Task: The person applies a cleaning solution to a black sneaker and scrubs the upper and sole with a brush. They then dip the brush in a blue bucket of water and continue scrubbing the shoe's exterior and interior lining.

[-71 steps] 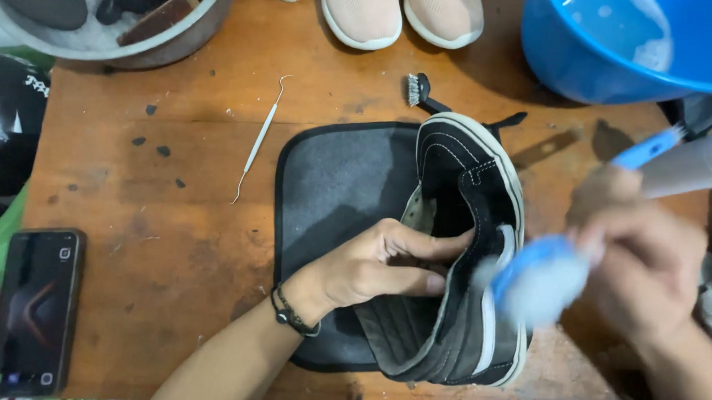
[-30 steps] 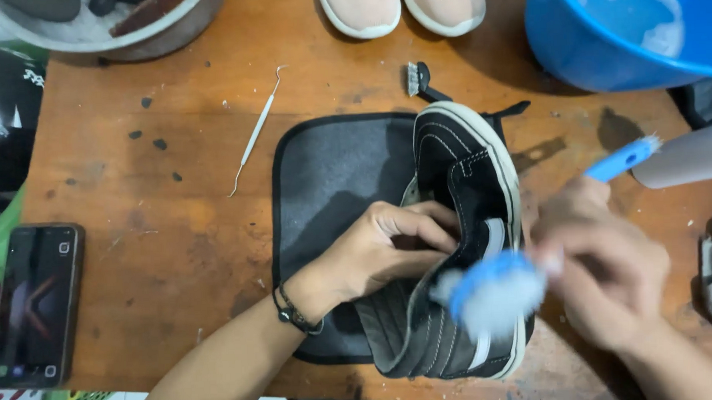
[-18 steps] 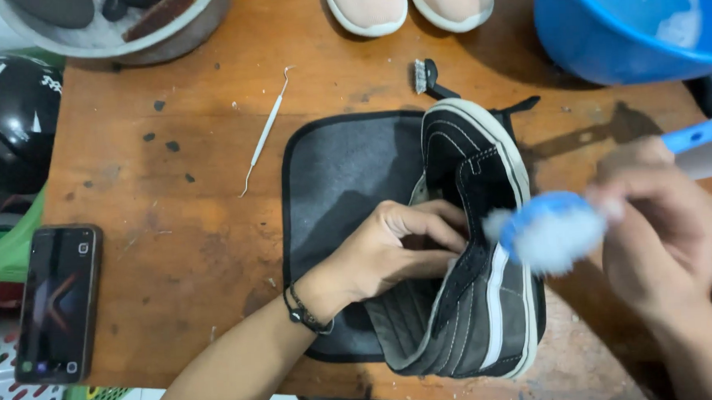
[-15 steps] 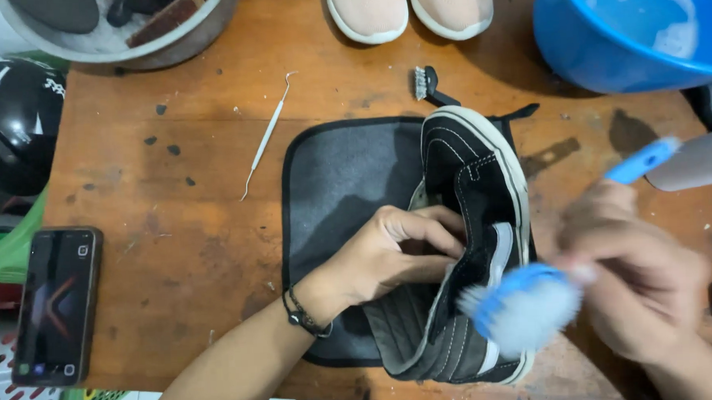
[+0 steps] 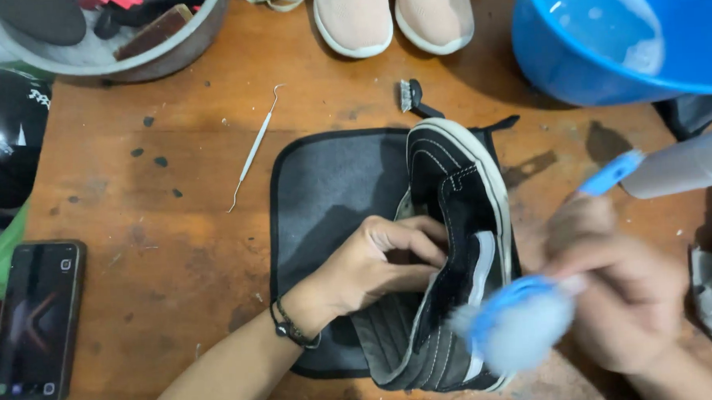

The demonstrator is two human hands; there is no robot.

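The black sneaker [image 5: 454, 244] lay tipped on its side at the centre of the frame, on the right half of a dark grey mat [image 5: 324, 201] spread over the wooden table [image 5: 158, 257]. Its long axis ran nearly top to bottom of the frame, leaning slightly. The toe pointed toward the upper edge and the heel toward the lower edge. The upper was black with white stitching, a white stripe along the side and a white rubber band round the sole, and the grey lining showed at the opening.

The left hand [image 5: 375, 263] was closed on the shoe at its opening, fingers curled over the collar and into the inside. The right hand [image 5: 616, 293], blurred, was clamped on a blue-handled brush [image 5: 521, 325] whose pale bristle head lay against the shoe's lower right side, near the heel.

A blue basin [image 5: 629, 28] with soapy water sat in the upper right corner, and a white bottle [image 5: 683, 166] lay at the right edge. A pair of pink shoes [image 5: 392, 10] stood at the top centre. A thin metal pick [image 5: 254, 148] lay left of the mat, and a phone [image 5: 33, 318] rested at the lower left.
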